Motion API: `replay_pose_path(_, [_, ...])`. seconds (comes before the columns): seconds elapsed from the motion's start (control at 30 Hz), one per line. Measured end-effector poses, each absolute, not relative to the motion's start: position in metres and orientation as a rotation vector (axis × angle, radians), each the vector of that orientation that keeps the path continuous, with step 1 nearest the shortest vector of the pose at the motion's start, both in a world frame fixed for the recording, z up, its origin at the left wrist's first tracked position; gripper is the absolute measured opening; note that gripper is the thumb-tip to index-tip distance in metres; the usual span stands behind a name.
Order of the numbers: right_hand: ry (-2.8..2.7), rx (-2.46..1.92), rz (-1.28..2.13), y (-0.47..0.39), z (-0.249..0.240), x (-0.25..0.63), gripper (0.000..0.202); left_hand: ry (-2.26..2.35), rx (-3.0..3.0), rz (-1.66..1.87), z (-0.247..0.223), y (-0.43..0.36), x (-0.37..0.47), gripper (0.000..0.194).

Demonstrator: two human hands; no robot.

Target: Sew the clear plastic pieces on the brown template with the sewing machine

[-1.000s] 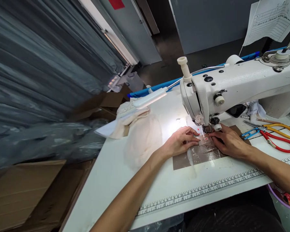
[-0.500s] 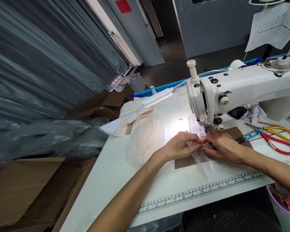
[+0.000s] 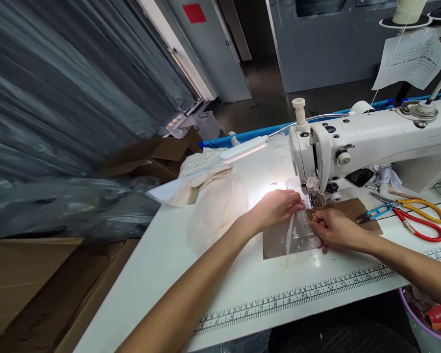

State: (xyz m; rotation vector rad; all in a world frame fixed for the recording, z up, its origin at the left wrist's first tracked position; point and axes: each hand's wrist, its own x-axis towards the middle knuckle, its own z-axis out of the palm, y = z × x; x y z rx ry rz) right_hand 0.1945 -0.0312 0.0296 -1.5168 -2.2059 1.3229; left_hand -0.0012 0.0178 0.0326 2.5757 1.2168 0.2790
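A piece of sheer, whitish see-through material [image 3: 302, 234] lies over a brown board [image 3: 274, 245] in front of the sewing machine [image 3: 382, 139]. Whether it is thin fabric or film I cannot tell. My left hand [image 3: 277, 210] is closed on its upper end, close to the presser foot [image 3: 317, 200]. Lower down, on the right side of the same piece, my right hand [image 3: 336, 230] pinches its edge with thumb and fingers. Small red marks show beside my left fingertips.
Blue thread snips [image 3: 377, 212] and scissors with red and yellow handles [image 3: 421, 215] lie on the right. Cream fabric [image 3: 218, 211] is piled at left under a lamp [image 3: 244, 148]. A printed ruler [image 3: 297, 299] runs along the table's front edge. Cardboard boxes [image 3: 33, 294] stand at left.
My hands have moved apart from where they met near the needle. The right hand has come down and toward me, and more of the sheer piece lies spread between them.
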Motion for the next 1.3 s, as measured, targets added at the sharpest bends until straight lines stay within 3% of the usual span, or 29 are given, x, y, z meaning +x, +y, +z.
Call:
replay_pose_path(0.1, [-2.478,-1.718,0.564,-0.027,0.029,0.187,0.017,1.228,2.802,0.103,0.029,0.049,0.009,0.016])
replay_pose_path(0.2, [-2.584,-1.681,0.344,-0.026,0.021,0.188,0.026,1.275,2.876,0.179,0.027,0.071,0.013,0.022])
replay_pose_path(0.37, [-2.535,-1.600,0.437,-0.021,0.012,0.197,0.028,1.299,2.964,0.380,0.023,0.054,-0.002,0.021])
replay_pose_path(0.5, [-2.485,-1.551,0.565,-0.015,0.015,0.202,0.032,0.874,3.041,0.802,0.023,0.006,-0.017,0.015])
replay_pose_path(0.67, [-2.460,-1.519,0.727,-0.009,0.024,0.207,0.036,0.589,3.064,0.659,0.010,-0.026,-0.014,0.017])
replay_pose_path(0.8, [-2.512,-1.506,0.794,-0.005,0.030,0.209,0.037,0.656,3.206,0.775,-0.003,-0.022,-0.002,0.024])
replay_pose_path(1.1, [-2.472,-1.363,0.805,-0.001,0.025,0.217,0.036,0.731,3.073,0.963,-0.005,-0.024,0.008,0.016])
replay_pose_path(1.3, [-2.450,-0.972,0.719,-0.014,0.008,0.241,0.033,0.813,2.850,1.035,-0.008,-0.024,0.007,0.013])
